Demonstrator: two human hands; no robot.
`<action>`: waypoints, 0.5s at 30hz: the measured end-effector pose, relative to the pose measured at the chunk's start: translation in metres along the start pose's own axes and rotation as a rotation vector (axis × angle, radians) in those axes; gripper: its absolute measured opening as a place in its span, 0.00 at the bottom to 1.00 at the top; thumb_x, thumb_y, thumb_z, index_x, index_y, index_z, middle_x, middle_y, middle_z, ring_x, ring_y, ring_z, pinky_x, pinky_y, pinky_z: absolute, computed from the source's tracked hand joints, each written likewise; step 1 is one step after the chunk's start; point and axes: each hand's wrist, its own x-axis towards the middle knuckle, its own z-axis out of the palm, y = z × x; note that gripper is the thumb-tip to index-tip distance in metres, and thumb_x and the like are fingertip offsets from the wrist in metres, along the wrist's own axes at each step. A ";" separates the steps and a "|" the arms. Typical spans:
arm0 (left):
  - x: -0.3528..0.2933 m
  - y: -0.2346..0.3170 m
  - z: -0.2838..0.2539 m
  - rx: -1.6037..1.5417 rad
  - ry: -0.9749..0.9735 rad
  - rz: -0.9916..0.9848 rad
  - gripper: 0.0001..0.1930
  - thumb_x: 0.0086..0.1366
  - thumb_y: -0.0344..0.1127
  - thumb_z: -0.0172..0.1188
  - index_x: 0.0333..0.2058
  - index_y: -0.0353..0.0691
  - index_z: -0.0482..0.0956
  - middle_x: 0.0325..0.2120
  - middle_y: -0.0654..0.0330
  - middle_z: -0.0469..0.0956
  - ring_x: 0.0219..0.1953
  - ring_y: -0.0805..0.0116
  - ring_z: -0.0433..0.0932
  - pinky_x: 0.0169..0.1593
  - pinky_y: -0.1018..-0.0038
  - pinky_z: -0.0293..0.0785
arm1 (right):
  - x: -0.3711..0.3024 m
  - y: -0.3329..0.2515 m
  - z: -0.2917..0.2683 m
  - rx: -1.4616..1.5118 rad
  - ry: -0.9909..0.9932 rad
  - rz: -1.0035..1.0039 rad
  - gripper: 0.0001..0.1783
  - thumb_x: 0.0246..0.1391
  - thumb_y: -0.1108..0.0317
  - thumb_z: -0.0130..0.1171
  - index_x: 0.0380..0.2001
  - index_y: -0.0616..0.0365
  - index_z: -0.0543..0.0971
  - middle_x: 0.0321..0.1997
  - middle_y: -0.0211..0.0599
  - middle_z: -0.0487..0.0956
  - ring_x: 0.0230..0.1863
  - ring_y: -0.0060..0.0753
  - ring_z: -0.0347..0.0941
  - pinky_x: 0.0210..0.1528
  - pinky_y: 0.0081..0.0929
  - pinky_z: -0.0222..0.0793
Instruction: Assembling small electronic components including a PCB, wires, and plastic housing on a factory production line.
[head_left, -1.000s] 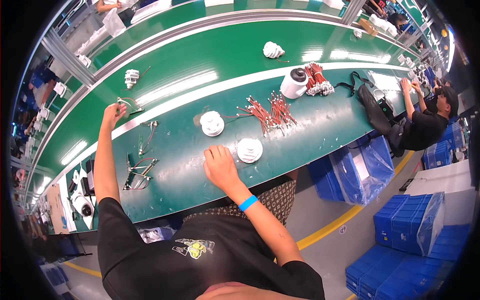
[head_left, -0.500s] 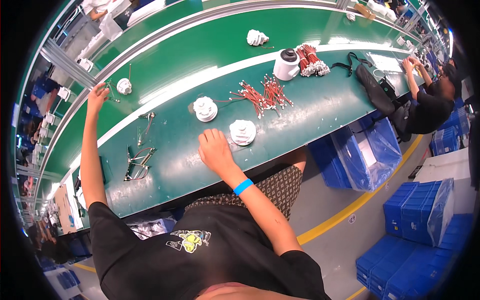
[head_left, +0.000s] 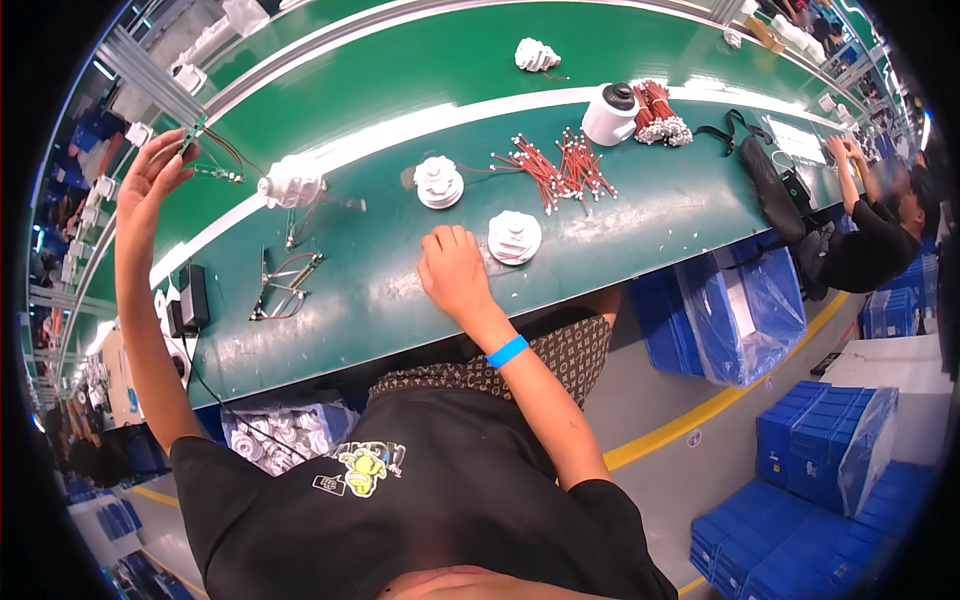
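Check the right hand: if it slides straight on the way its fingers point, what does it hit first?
The right hand lies flat on the green bench, fingers pointing up-table. Straight ahead, the first thing is probably the white ribbed disc part. The nearer white disc sits just to its right, likely missed.

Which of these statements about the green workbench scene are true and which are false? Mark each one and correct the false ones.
1. The left hand is raised far out to the left, fingers around a small part with thin wires. True.
2. The right hand holds a red wire bundle. False: it rests flat on the green bench, beside a white round part.
3. The loose red wires lie beyond the right hand. True.
4. The right wrist wears a red band. False: the wristband is blue.
5. Blue crates stand on the floor to the right. True.
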 end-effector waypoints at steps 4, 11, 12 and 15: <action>-0.039 0.022 0.041 -0.076 0.008 -0.020 0.21 0.66 0.29 0.55 0.56 0.32 0.67 0.51 0.51 0.73 0.54 0.62 0.74 0.55 0.72 0.69 | -0.004 -0.012 -0.015 0.692 0.040 0.341 0.16 0.51 0.67 0.59 0.42 0.62 0.72 0.42 0.50 0.77 0.40 0.45 0.74 0.42 0.37 0.69; -0.096 0.007 0.104 -0.322 -0.074 -0.162 0.20 0.65 0.27 0.55 0.54 0.30 0.66 0.49 0.49 0.74 0.52 0.57 0.75 0.55 0.65 0.71 | -0.038 -0.078 -0.023 1.228 -0.232 0.752 0.26 0.53 0.65 0.63 0.43 0.63 0.57 0.37 0.49 0.77 0.34 0.39 0.79 0.32 0.28 0.72; -0.098 0.007 0.111 -0.353 -0.066 -0.171 0.20 0.64 0.26 0.55 0.54 0.30 0.66 0.49 0.48 0.74 0.52 0.57 0.75 0.55 0.65 0.71 | -0.040 -0.087 -0.019 1.142 -0.240 0.706 0.25 0.53 0.66 0.62 0.42 0.63 0.56 0.35 0.47 0.76 0.35 0.37 0.79 0.32 0.28 0.72; -0.101 0.007 0.123 -0.422 -0.077 -0.191 0.19 0.64 0.25 0.54 0.54 0.30 0.67 0.48 0.48 0.74 0.51 0.56 0.76 0.56 0.65 0.71 | -0.047 -0.099 -0.020 0.979 -0.289 0.689 0.19 0.57 0.70 0.59 0.38 0.60 0.57 0.41 0.42 0.74 0.39 0.25 0.75 0.35 0.23 0.72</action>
